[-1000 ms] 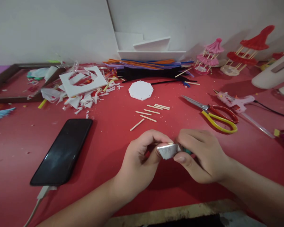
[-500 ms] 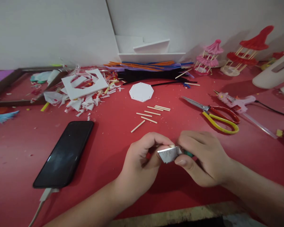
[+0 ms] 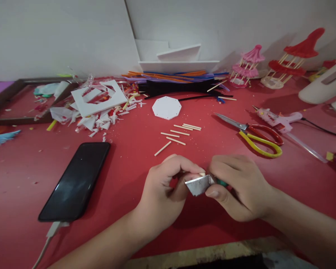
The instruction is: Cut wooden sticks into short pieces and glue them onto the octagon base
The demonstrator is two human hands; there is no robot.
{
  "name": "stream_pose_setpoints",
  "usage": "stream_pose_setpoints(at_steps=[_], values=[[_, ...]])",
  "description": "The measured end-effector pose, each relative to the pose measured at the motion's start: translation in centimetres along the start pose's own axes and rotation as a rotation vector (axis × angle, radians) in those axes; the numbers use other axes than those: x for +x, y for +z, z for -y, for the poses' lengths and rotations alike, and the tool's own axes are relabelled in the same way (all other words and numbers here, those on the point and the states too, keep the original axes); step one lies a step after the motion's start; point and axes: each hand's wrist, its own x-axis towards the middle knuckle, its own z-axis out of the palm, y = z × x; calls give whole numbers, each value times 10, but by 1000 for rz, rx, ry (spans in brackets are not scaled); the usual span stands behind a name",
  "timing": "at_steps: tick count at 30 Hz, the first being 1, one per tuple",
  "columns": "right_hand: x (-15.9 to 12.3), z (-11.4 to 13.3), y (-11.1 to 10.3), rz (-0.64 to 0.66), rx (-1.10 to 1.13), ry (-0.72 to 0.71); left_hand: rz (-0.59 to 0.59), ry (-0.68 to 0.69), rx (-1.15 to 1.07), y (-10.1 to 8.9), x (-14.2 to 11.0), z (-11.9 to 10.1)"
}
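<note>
My right hand (image 3: 242,188) is closed round the green handle of a small knife, and its short, wide metal blade (image 3: 197,185) points left. My left hand (image 3: 162,192) pinches a small pale wooden stick (image 3: 202,174), of which only the end shows at the blade's upper edge. Fingers hide the rest of the stick. Beyond my hands, several short wooden sticks (image 3: 180,132) lie loose on the red table (image 3: 134,175). Farther back rests a white octagonal board (image 3: 167,108) with small holes near its edge.
Scissors (image 3: 248,133) and a pink glue gun (image 3: 280,120) lie to the right. A phone (image 3: 75,181) on a cable is at left. White offcuts (image 3: 99,99) and pipe cleaners (image 3: 179,80) lie behind. Pink (image 3: 248,67) and red (image 3: 292,59) stick models stand back right.
The blade has tilted slightly, its left end dipping against the stick. Both hands keep their grip and have hardly moved. The whole view has shifted a little.
</note>
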Motion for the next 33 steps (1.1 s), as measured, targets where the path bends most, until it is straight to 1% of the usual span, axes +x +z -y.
stream_pose_setpoints(at_steps=[6,13,22,28,33], values=[[0,2,2,-43,3,-23,11,0,-23,-1,-1,-1],[0,3,5,-88,-14,11,-9,14,-31,2,3,-1],[1,0,5,-91,-51,18,-29,1,-17,2,3,1],[1,-2,4,-80,-61,28,-30,34,-25,2,2,2],[1,0,4,-75,-59,33,-27,36,-26,2,4,4]])
